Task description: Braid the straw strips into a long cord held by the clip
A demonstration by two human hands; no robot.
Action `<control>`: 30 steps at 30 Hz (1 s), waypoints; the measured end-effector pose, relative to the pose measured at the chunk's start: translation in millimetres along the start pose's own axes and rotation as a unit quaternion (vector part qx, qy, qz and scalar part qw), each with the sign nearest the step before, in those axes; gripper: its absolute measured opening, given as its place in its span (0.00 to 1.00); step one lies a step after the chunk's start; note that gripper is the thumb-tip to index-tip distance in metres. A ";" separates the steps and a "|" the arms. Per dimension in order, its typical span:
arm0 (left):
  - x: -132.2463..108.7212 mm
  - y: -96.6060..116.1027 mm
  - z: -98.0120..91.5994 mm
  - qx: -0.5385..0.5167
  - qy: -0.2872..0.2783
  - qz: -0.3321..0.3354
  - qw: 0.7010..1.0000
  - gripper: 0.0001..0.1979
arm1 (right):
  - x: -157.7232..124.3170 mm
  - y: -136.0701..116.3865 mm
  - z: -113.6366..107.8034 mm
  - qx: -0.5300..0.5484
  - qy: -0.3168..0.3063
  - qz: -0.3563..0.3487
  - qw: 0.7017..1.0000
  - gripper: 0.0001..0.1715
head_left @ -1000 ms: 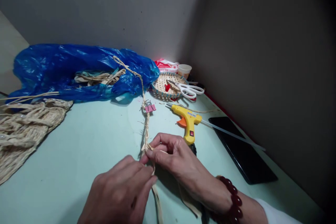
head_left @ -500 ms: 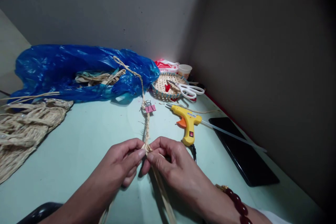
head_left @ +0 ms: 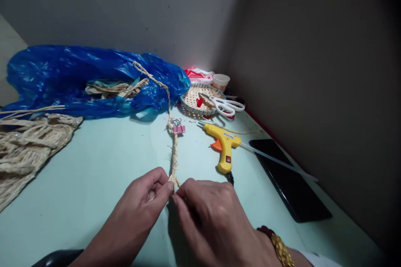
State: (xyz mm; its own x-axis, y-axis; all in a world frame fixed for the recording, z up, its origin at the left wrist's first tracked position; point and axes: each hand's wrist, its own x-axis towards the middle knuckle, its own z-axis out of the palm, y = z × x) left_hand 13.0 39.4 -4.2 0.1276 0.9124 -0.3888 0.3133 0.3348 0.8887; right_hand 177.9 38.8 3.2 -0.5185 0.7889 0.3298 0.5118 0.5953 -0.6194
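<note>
A pale braided straw cord point(head_left: 175, 152) runs from the blue bag down the middle of the table, with a pink binder clip point(head_left: 179, 129) on it. My left hand point(head_left: 142, 204) pinches the lower end of the braid between thumb and forefinger. Just right of it, my right hand point(head_left: 213, 212) has its fingers closed on straw strands, its back turned up. The fingertips of both hands nearly meet below the braid. The loose strands below are hidden behind my right hand.
A yellow glue gun point(head_left: 226, 146) lies right of the braid, beside a black tablet-like slab point(head_left: 291, 183). Behind are a woven basket point(head_left: 191, 102), white scissors point(head_left: 224, 106) and a cup point(head_left: 221, 80). At left are a blue plastic bag point(head_left: 46, 75) and woven straw point(head_left: 37, 142).
My right hand has turned over, back upward, and moved slightly down. The loose strands that hung between my hands are now out of sight. My left hand stays at the braid's end.
</note>
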 end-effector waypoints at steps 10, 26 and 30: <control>0.3 -10.3 -0.9 -0.128 -0.047 -0.039 0.990 0.17 | -5.7 5.0 20.2 -0.203 0.050 -0.212 0.955 0.12; -6.6 5.6 -3.5 -0.052 -0.025 0.017 0.998 0.10 | 13.5 9.1 -9.2 0.288 -0.130 0.216 0.924 0.09; -9.3 5.5 -2.8 0.048 0.006 0.028 0.998 0.11 | 16.5 14.1 -7.2 0.287 -0.122 0.238 0.920 0.08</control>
State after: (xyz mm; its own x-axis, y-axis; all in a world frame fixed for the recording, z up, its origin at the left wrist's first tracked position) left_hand 10.9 33.4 5.1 0.1370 0.9318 -0.3362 0.3944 0.2600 0.8814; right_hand 181.5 61.3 5.1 -0.5032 0.8402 -0.2021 0.3113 -0.0419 -0.9494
